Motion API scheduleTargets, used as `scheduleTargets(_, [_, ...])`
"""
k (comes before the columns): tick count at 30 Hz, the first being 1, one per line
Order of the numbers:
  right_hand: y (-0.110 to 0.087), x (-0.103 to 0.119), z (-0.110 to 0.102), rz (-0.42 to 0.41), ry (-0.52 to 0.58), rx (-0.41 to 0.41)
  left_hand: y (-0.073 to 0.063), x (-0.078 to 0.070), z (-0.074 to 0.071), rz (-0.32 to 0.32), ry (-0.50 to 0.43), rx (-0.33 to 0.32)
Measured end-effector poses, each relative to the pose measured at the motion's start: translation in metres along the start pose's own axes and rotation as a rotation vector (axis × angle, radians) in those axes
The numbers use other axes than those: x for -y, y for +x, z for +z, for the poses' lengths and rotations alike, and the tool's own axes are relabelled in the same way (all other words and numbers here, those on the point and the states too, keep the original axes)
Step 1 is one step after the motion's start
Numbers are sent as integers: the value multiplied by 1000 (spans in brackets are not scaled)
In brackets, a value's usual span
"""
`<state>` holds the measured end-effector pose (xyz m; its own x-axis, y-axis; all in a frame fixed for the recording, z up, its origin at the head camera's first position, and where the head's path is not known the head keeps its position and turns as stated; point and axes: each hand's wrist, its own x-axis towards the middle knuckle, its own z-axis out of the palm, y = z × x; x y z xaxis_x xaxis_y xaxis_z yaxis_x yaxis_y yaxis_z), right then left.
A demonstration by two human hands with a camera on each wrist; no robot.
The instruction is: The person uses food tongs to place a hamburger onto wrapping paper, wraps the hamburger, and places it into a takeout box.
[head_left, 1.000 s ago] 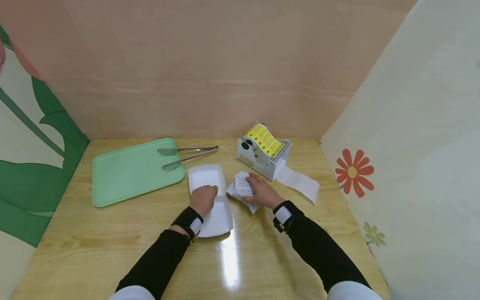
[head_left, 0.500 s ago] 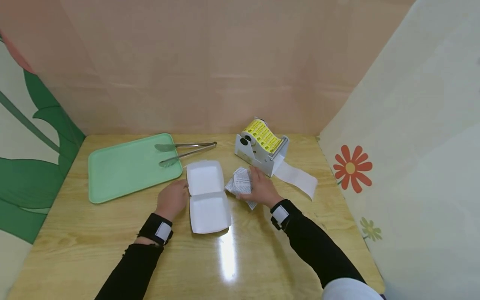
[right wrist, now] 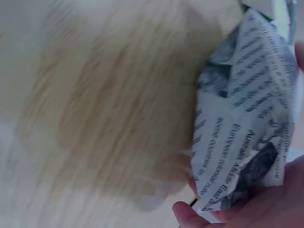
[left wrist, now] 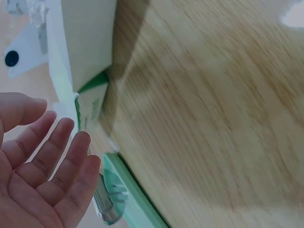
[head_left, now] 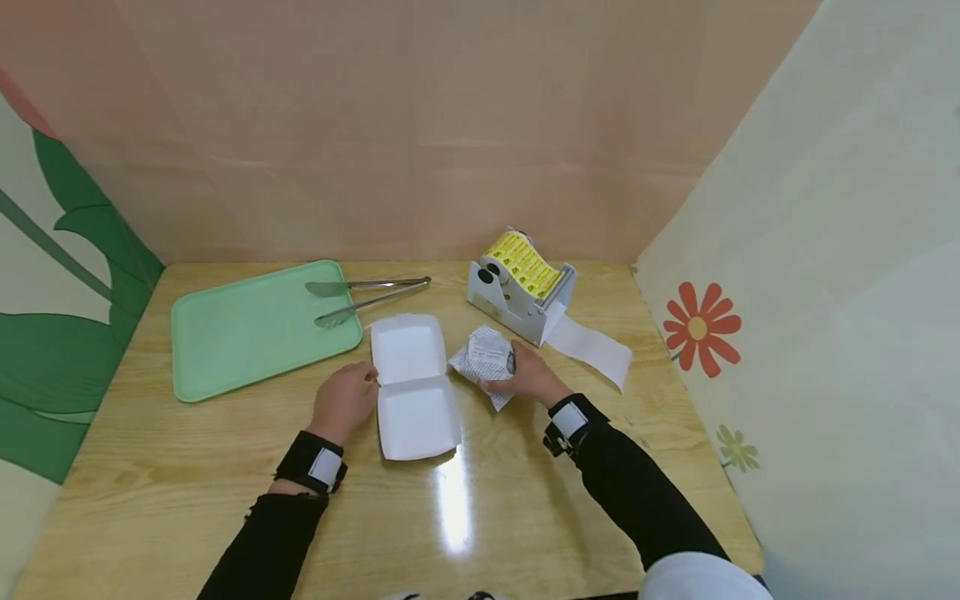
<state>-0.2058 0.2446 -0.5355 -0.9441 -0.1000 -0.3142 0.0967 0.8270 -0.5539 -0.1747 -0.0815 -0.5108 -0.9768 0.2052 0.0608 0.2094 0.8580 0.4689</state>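
An opened white clamshell takeout box (head_left: 416, 417) lies on the wooden table, both of its halves facing up. My left hand (head_left: 343, 404) is at the box's left side, near the fold. In the left wrist view its fingers (left wrist: 66, 164) are loosely bent, and nothing is between them and the thumb. To the right of the box, my right hand (head_left: 531, 375) grips a bundle wrapped in newsprint-patterned paper (head_left: 482, 354) from its right side. The right wrist view shows the bundle's printed, crumpled wrapper (right wrist: 242, 118) close up; what is inside is hidden.
A green tray (head_left: 247, 333) stands at the back left, with metal tongs (head_left: 386, 287) lying over its right edge. Behind the bundle is a label dispenser (head_left: 517, 292) with a yellow roll and a white backing strip (head_left: 592, 350) trailing right. Walls enclose the back and sides.
My left hand has moved from over the box to its left side, leaving both box halves visible. My right hand stays at the bundle, its grip and the bundle slightly shifted.
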Motion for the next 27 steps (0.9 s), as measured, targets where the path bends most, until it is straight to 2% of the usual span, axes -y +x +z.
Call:
scheduleTargets(5, [1,4,2,44,-46,22,2,-7,1,2,5,6])
scheduleTargets(11, [2,3,6,19,-65,-7,1,-3,5,-48,9,63])
scheduleTargets(13, [3,2,7,7,-41,-15,-1,-1,5,-59,6,68])
scheduleTargets(17, [3,6,5,-78,40,-54,-4,4,4,-42,-4,29])
scheduleTargets(20, [0,18,3,-155,51,-63,-5,4,2,-5,-14,-5])
scheduleTargets(23, [-5,37,1,-201,27,-18,-5,0,0,31,-47,-19])
scheduleTargets(27, [-14,65,1,-299,-29,58,-4,-8,-5,74,-158,-4])
